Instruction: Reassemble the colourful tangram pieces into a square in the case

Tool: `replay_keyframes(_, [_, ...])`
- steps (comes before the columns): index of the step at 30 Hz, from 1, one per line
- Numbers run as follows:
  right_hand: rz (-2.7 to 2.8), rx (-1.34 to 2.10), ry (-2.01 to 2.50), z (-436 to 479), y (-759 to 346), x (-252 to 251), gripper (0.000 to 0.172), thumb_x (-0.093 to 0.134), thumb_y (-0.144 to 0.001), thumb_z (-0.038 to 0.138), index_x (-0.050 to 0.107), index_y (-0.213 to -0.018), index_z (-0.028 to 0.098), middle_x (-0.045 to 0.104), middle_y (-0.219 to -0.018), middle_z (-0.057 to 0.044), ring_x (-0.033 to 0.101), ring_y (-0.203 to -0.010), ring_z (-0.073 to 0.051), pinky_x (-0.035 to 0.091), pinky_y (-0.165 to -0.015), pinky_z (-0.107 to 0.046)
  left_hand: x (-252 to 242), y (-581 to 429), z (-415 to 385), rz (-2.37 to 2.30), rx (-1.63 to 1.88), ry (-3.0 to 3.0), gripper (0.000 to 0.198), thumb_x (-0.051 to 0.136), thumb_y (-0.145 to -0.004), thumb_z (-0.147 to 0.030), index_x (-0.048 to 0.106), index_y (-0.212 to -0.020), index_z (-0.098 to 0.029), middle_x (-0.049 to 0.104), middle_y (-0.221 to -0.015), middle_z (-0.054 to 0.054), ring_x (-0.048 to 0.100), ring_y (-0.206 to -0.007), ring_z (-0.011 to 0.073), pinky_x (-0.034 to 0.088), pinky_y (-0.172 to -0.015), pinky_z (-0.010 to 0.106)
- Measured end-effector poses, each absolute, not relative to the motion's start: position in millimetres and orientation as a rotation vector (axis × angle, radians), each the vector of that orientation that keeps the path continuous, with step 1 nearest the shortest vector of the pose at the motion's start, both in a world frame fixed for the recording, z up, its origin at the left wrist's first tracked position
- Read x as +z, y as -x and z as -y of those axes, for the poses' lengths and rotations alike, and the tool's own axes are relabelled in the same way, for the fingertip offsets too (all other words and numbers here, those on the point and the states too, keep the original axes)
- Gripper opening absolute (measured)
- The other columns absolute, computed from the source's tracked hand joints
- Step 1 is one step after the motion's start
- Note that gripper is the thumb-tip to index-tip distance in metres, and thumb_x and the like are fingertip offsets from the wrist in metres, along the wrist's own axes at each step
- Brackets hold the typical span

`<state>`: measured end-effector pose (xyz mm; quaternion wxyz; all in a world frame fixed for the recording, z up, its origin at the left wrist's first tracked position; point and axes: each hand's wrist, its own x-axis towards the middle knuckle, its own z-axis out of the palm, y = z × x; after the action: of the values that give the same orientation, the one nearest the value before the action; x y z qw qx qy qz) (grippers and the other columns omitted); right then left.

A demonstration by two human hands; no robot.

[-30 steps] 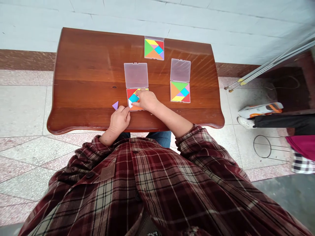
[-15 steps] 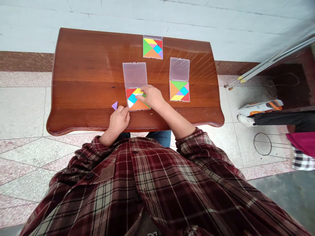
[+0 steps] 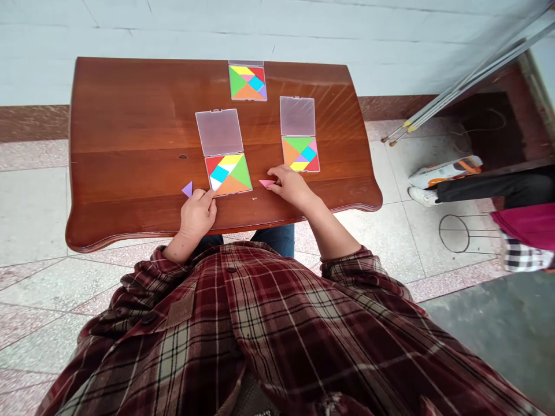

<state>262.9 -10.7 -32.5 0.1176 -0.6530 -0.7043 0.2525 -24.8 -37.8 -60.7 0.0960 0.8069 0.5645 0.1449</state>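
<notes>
An open tangram case [image 3: 231, 192] lies before me, its clear lid folded back. Red, yellow, green, blue and orange pieces sit in it, with two white gaps at its lower left and centre. My left hand [image 3: 198, 214] is curled at the case's near left corner, fingertips holding that corner. Just left of these fingers lies a loose purple triangle [image 3: 188, 188]. My right hand [image 3: 291, 186] is right of the case, thumb and fingers closed on a pink triangle [image 3: 266, 183] above the table. A second tangram case [image 3: 295, 152], filled with pieces, is just beyond my right hand.
A third filled tangram case [image 3: 237, 83] lies at the far edge of the brown wooden table [image 3: 134, 133], near the wall. On the right are crutches [image 3: 433, 107] against the wall, a person's leg [image 3: 477, 188], a white-and-orange bag [image 3: 446, 172] and a wire hoop frame [image 3: 454, 233].
My right hand has moved from over the near case to its right, bringing the pink triangle out. My left hand stays at the corner. The view has shifted slightly.
</notes>
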Motion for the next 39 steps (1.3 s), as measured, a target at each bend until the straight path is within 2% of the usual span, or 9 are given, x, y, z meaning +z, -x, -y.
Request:
replay_keyframes(9, [2.314, 0.6, 1.84, 11, -254, -34, 0.025, 0.07, -0.08, 0.022, 0.066, -0.105, 0.019, 0.06, -0.111, -0.009, 0.06, -0.099, -0.023, 0.047, -0.088, -0.035, -36, 11, 26, -1.725, 0.306, -2.338, 0.038, 0.038, -0.094, -0.023, 0.063, -0.121, -0.015, 0.062, -0.101, 0.011, 0.061, -0.09, 0.024, 0.046, -0.073, 0.033])
replay_keyframes(15, [2.288, 0.593, 1.847, 12, -251, -37, 0.014, 0.067, -0.082, 0.019, 0.066, -0.096, 0.018, 0.06, -0.104, -0.009, 0.06, -0.093, -0.022, 0.047, -0.085, -0.034, -26, -12, -20, -1.622, 0.138, -2.277, 0.046, 0.052, -0.087, -0.023, 0.056, -0.132, -0.021, 0.056, -0.116, 0.012, 0.061, -0.089, 0.0245, 0.048, -0.074, 0.035])
replay_keyframes(22, [2.237, 0.644, 1.79, 14, -253, -37, 0.012, 0.065, -0.083, 0.019, 0.064, -0.095, 0.018, 0.059, -0.103, -0.009, 0.058, -0.095, -0.023, 0.045, -0.086, -0.034, -56, -5, -43, -1.519, 0.347, -2.272, 0.038, 0.052, -0.083, -0.019, 0.066, -0.118, -0.021, 0.055, -0.1, 0.01, 0.057, -0.078, 0.0212, 0.05, -0.071, 0.036])
replay_keyframes(29, [2.243, 0.638, 1.758, 13, -254, -40, 0.012, 0.065, -0.083, 0.019, 0.064, -0.095, 0.017, 0.059, -0.103, -0.009, 0.058, -0.096, -0.023, 0.045, -0.088, -0.034, -52, -6, -42, -1.582, 0.237, -2.225, 0.039, 0.051, -0.08, -0.013, 0.068, -0.113, -0.025, 0.054, -0.102, 0.009, 0.055, -0.07, 0.019, 0.048, -0.068, 0.036])
replay_keyframes(36, [2.247, 0.637, 1.745, 12, -255, -42, 0.01, 0.065, -0.082, 0.018, 0.063, -0.092, 0.018, 0.058, -0.1, -0.008, 0.057, -0.094, -0.022, 0.044, -0.086, -0.033, -46, -4, -40, -1.467, 0.345, -2.256, 0.033, 0.05, -0.08, -0.012, 0.069, -0.106, -0.02, 0.057, -0.099, 0.009, 0.057, -0.077, 0.0189, 0.048, -0.069, 0.031])
replay_keyframes(39, [2.266, 0.672, 1.746, 10, -257, -42, 0.01, 0.066, -0.08, 0.018, 0.063, -0.09, 0.018, 0.058, -0.097, -0.007, 0.056, -0.087, -0.02, 0.044, -0.082, -0.032, -38, 4, -38, -1.491, 0.397, -2.238, 0.035, 0.047, -0.082, -0.013, 0.067, -0.11, -0.02, 0.058, -0.104, 0.01, 0.059, -0.085, 0.0203, 0.051, -0.076, 0.033])
